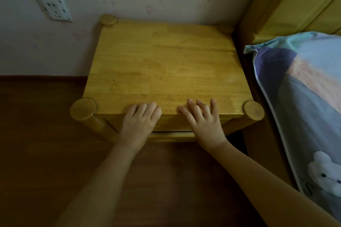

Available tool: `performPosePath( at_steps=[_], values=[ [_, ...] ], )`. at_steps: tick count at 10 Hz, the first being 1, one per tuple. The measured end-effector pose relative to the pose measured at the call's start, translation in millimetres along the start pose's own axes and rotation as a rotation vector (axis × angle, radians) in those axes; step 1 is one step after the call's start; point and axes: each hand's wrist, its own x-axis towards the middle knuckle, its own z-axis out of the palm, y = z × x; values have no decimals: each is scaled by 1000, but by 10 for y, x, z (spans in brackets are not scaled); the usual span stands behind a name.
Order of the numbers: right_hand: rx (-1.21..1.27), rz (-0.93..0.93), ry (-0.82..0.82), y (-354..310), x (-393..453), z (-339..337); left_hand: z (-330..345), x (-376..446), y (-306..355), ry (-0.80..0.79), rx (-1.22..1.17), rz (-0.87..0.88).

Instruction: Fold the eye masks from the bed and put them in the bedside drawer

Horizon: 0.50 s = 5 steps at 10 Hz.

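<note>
Both forearms reach in from the bottom edge of the head view over a dark wood floor. Left hand and right hand lie side by side, a little apart, at the front edge of the nightstand. Their fingers are straight and rest flat on its top, holding nothing, while the palms hang over the front.

Under the palms sits the drawer, its long axis running left to right and its front facing the camera. Only a thin dark gap shows along the lower edge of that front, and both wrists cover part of it. No eye masks can be seen.

Round post caps mark the 4 corners of the nightstand. A pale wall stands behind it, with a white socket at upper left. On the right, close beside the nightstand, are a headboard and a pillow printed with a white bear.
</note>
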Motion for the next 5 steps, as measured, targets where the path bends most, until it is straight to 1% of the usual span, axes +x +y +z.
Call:
performPosePath(
  at_steps=[1,2,3,4,5],
  values=[
    [4,7,-36,-4,7,-16,-12,-15,17,-35,-12,0],
    [97,34,-144,8,63,-128,-121,-1,-18,-140,-59,10],
    [203,17,-308,96,113,-296,-344,115,-120,-304,-163,20],
    [304,-54,-446,293,271,-557,-624,403,-271,-403,-216,23],
    [260,-140,-458,441,452,-947,-1003,824,-449,-350,-228,-114]
  ],
)
